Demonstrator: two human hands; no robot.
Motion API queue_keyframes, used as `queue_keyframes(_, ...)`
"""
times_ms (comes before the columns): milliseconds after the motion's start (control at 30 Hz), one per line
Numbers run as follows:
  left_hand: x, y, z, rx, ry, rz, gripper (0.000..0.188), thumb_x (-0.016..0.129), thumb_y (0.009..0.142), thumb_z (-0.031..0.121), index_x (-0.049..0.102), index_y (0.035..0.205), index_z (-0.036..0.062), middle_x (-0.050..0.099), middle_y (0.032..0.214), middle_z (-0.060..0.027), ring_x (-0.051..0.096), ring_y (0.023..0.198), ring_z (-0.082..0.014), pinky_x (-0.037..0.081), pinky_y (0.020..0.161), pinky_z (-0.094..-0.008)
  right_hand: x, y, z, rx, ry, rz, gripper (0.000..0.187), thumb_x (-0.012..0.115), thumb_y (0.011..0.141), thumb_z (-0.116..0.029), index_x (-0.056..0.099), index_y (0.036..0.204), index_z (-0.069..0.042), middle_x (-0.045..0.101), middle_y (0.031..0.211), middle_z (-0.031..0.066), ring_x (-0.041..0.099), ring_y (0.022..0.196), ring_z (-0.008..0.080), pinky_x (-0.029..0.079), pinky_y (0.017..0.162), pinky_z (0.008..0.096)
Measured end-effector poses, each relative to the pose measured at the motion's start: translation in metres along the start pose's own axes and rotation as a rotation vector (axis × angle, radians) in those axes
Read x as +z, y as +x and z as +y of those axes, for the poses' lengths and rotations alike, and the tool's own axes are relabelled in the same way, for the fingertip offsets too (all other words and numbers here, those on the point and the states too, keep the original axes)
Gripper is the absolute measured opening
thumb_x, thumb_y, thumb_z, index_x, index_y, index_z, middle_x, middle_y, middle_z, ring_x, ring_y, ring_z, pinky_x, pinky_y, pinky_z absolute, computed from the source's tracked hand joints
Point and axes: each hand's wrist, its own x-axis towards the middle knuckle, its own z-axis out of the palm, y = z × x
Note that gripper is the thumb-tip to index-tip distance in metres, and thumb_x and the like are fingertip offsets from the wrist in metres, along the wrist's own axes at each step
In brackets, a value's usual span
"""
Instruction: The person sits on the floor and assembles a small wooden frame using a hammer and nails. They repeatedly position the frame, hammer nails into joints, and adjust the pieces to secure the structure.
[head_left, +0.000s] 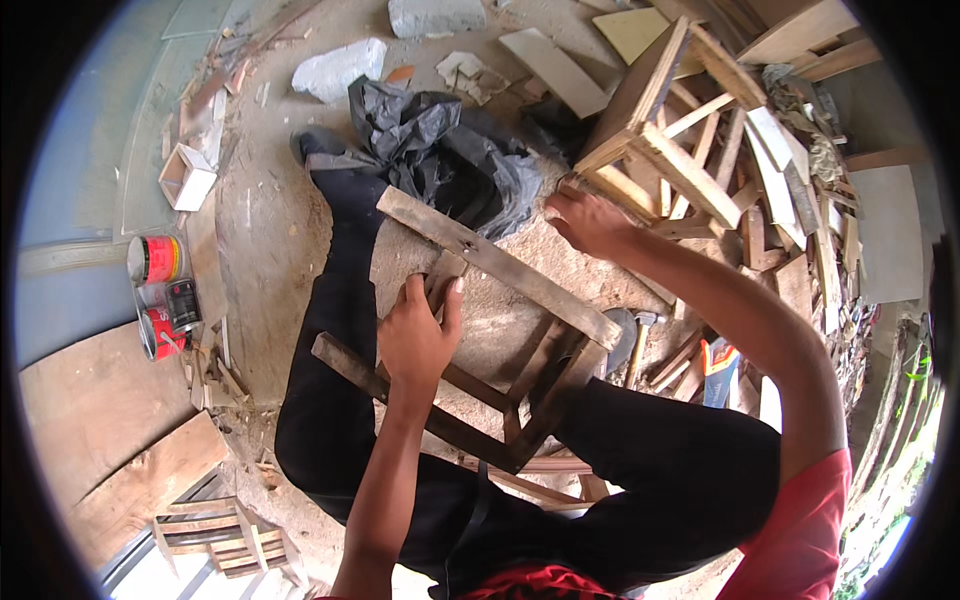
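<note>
A wooden frame (pixel 500 268) of dark, worn slats lies across my lap and between my legs. My left hand (pixel 418 325) is closed around a short wooden slat (pixel 446 272) inside the frame, just under its long upper rail. My right hand (pixel 588 220) reaches forward past the frame, its fingers curled in beside a black plastic bag (pixel 490 180) and a wooden box frame (pixel 690 170). Whatever those fingertips hold, if anything, is too small to make out.
A hammer (pixel 640 345) and a blue-orange handled saw (pixel 718 372) lie by my right leg. Scrap wood (pixel 795 280) is heaped at the right. Red cans (pixel 155 260) stand at the left; a pale block (pixel 340 70) lies ahead. A slatted wooden piece (pixel 215 535) sits lower left.
</note>
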Motion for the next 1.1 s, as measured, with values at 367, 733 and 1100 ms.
queue_keyframes(367, 0.002, 0.008, 0.001, 0.053, -0.095, 0.022, 0.043, 0.065, 0.093, 0.043, 0.057, 0.097, 0.0007, 0.063, 0.08, -0.0171, 0.066, 0.068, -0.0378, 0.054, 0.06, -0.0442, 0.067, 0.105, 0.04, -0.005, -0.117, -0.175, 0.033, 0.059, 0.087, -0.004, 0.058, 0.12, -0.007, 0.058, 0.123, 0.0139, 0.066, 0.105, 0.0375, 0.055, 0.089, 0.0494)
queue_keyframes(733, 0.004, 0.008, 0.001, 0.062, -0.119, 0.064, 0.043, 0.068, 0.091, 0.043, 0.058, 0.095, 0.001, 0.064, 0.079, -0.0163, 0.067, 0.067, -0.0359, 0.054, 0.059, -0.0424, 0.082, 0.107, 0.053, -0.216, -0.115, -0.221, 0.042, 0.063, 0.082, -0.001, 0.061, 0.123, -0.008, 0.054, 0.122, 0.0143, 0.057, 0.12, 0.0352, 0.043, 0.105, 0.0482)
queue_keyframes(1100, 0.006, 0.01, 0.006, 0.059, -0.06, 0.092, 0.042, 0.067, 0.091, 0.043, 0.058, 0.094, 0.002, 0.065, 0.079, -0.016, 0.067, 0.068, -0.0353, 0.054, 0.06, -0.0432, 0.105, 0.136, 0.034, -0.003, -0.145, 0.009, 0.027, 0.062, 0.085, -0.004, 0.063, 0.111, -0.007, 0.06, 0.121, 0.0135, 0.071, 0.1, 0.0315, 0.06, 0.077, 0.0412)
